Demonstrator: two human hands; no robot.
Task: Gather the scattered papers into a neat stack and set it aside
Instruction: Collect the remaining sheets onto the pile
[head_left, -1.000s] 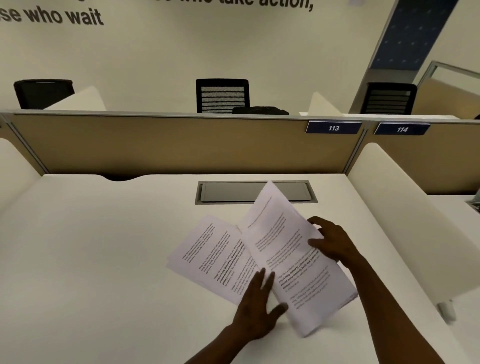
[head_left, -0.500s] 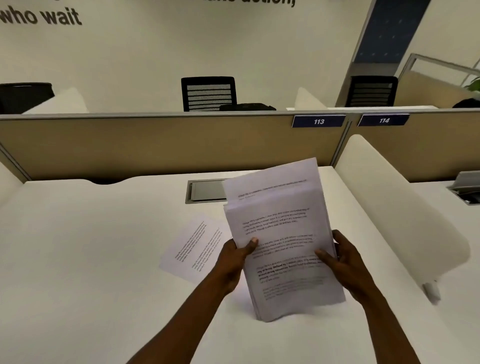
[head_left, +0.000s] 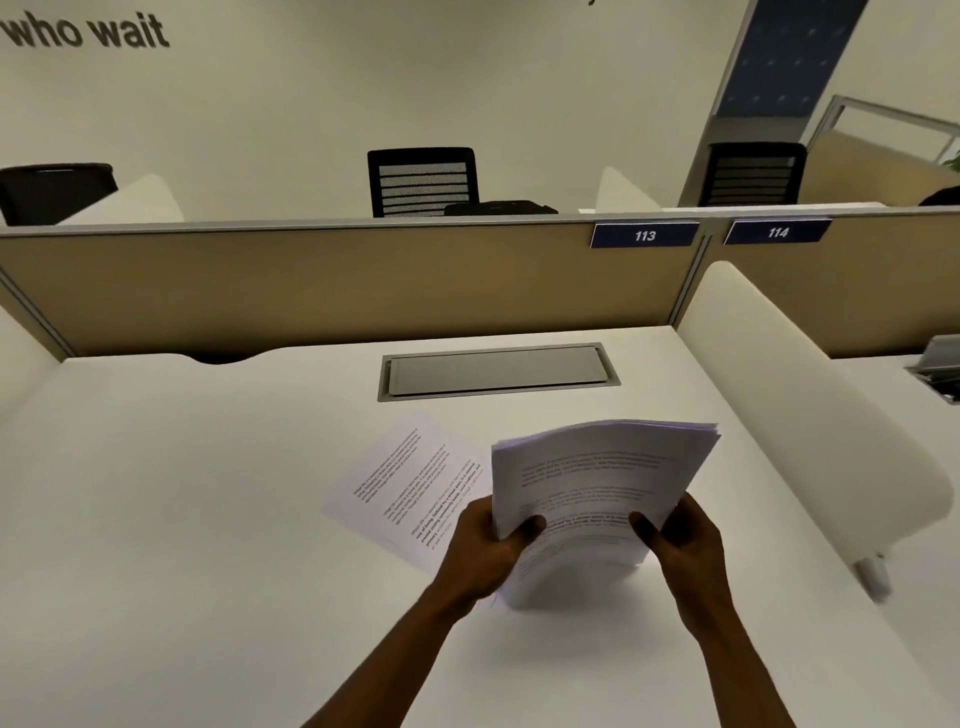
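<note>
The left hand (head_left: 485, 545) and right hand (head_left: 680, 538) are each closing a grip on one side of the paper stack (head_left: 597, 483), standing its lower edge on the counter (head_left: 182, 493), likely to square it. One loose sheet (head_left: 410, 478) is lying flat just beside it.

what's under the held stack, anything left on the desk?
The stack, held on edge by the left hand and right hand, stands on the desk. One loose sheet lies left of it; anything behind is hidden.
</note>
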